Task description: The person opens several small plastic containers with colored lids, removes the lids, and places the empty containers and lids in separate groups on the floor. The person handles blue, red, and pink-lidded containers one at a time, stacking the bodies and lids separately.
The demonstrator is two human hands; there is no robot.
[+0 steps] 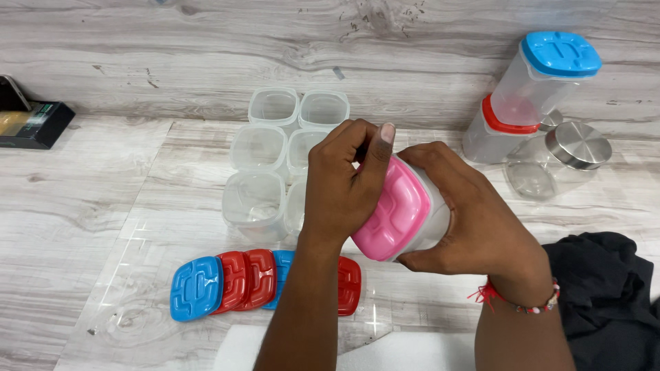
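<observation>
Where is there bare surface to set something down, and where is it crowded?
Free: the wide stretch left of the open clear containers, as far as the dark box; also between the pink-lidded container in both hands and the steel-lidded jar. Crowded: the loose lids in front, and the tall containers at right.

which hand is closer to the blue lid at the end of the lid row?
Left. The left hand grips the pink lid of the container, its forearm passing over the lid row, right of the blue lid. The right hand holds the container further right.
</observation>
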